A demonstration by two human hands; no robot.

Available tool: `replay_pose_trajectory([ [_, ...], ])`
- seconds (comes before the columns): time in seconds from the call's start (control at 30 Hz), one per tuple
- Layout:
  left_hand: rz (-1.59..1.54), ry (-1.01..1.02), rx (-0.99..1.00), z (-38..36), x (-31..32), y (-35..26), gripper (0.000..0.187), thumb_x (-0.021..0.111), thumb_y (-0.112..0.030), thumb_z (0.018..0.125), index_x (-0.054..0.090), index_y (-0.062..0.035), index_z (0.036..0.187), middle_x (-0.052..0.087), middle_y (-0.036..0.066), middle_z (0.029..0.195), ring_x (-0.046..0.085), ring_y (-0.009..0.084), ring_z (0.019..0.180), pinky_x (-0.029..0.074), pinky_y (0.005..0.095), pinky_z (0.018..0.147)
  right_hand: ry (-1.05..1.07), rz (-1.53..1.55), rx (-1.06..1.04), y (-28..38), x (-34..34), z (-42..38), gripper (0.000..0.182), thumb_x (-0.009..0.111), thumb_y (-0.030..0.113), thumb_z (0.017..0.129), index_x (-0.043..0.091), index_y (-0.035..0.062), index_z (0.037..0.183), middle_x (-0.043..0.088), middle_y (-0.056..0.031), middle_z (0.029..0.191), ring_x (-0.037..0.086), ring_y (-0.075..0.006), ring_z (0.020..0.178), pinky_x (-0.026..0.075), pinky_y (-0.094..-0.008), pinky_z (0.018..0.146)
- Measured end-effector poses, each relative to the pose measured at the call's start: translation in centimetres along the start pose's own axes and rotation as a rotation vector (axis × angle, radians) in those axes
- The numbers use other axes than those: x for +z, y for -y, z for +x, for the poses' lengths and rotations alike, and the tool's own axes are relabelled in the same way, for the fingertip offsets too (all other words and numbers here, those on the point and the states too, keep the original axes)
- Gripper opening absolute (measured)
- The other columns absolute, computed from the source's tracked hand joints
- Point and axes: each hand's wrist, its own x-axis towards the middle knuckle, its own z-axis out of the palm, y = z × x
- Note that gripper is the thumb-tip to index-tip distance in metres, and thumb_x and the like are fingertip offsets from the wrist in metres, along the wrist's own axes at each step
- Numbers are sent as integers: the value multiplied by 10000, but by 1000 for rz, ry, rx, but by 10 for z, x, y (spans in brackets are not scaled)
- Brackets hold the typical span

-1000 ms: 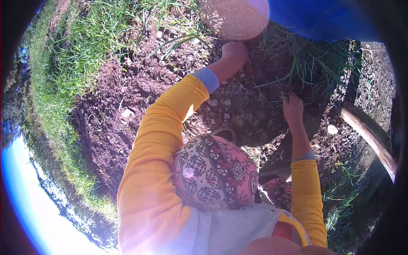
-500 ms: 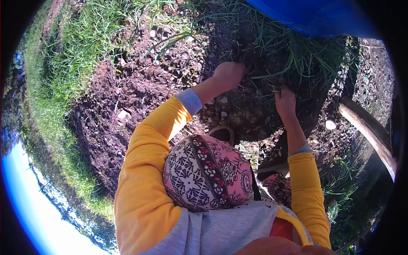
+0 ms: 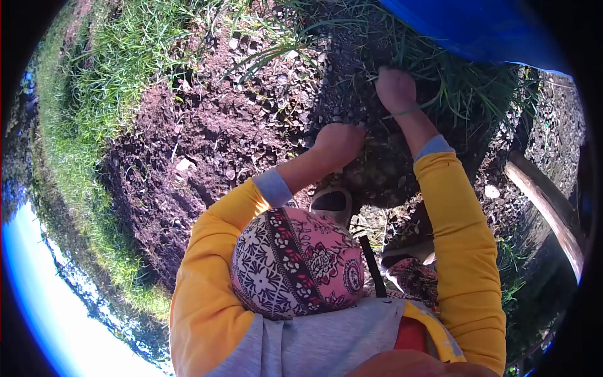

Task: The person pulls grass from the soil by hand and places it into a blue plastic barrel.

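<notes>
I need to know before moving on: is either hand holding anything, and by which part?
It cannot be told. The left hand is over shaded soil, the right hand beside grass; neither grip shows clearly.

Harsh daylight, v. high contrast: sky [image 3: 59,301] at lower L is blown out to white w/ a blue fringe, grass [image 3: 107,94] and reddish soil [image 3: 207,135] on the L side are brightly sunlit, and a sm. hot patch hits the yellow sleeve [image 3: 217,235] nr its cuff. Deep shadow covers the ground round both L hand [image 3: 339,146] and R hand [image 3: 396,91], so fingertip detail is hard to read, esp. vs. dark soil. Fisheye lens = circular view w/ black corners, edges stretched + soft, patterned cap [image 3: 298,262] fairly sharp at ctr.
</notes>
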Motion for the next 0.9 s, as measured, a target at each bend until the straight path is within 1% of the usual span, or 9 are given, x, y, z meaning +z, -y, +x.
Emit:
replay_pose_trajectory([
  [0.07,48,-95,-74,12,-14,13,108,484,-117,781,558,-53,827,628,138,712,635,282,646,498,376,536,10,118,21,1,-2,-3,237,549,223,745,611,44,888,623,-183,859,609,-345,795,486,-434,701],
  [0.17,58,-264,-97,36,-17,35,181,499,-226,822,499,-46,829,607,134,691,615,314,646,487,407,554,20,202,56,2,-4,-11,238,543,225,749,614,48,892,619,-198,848,600,-358,809,478,-443,712],
  [0.27,104,-333,-143,60,-20,49,194,499,-239,828,497,-46,840,609,134,708,616,314,664,488,411,566,-5,255,64,-4,1,-32,236,550,220,754,602,46,904,616,-200,823,596,-357,810,472,-442,719],
  [0.4,123,-304,-221,87,-24,57,230,488,-254,835,509,-33,896,627,136,747,629,305,702,502,403,599,19,190,-15,-25,2,-67,270,583,221,748,568,53,958,613,-178,824,599,-338,789,475,-432,707],
  [0.5,122,-207,-237,101,-25,58,166,476,-167,813,536,-37,896,639,143,769,637,305,730,510,386,614,-157,120,-145,-39,10,-85,310,609,211,729,542,61,993,610,-142,824,602,-327,754,486,-423,660],
  [0.6,140,-145,-211,105,-26,55,150,469,-132,800,553,-39,883,641,149,779,639,305,739,510,384,614,-244,85,-246,-33,-4,-76,272,565,127,744,534,49,1002,613,-132,858,601,-310,780,486,-400,679],
  [0.7,153,-114,-190,105,-28,53,151,463,-125,798,564,-42,872,641,154,781,639,304,736,510,388,611,-321,-82,-299,-18,-15,-38,232,520,108,761,536,42,983,624,-123,829,616,-282,786,496,-382,676],
  [0.8,143,-116,-188,102,-28,52,154,466,-138,799,569,-44,865,640,157,779,639,304,728,509,393,610,-229,-185,-120,-5,-20,-1,210,445,124,785,569,39,932,622,-110,760,620,-281,723,501,-412,656],
  [0.9,118,-135,-199,95,-21,52,165,466,-162,808,569,-42,856,638,157,774,637,308,716,507,400,608,-187,-177,-95,-13,-22,15,222,425,137,791,598,35,885,636,-124,772,628,-280,746,504,-407,670],
])
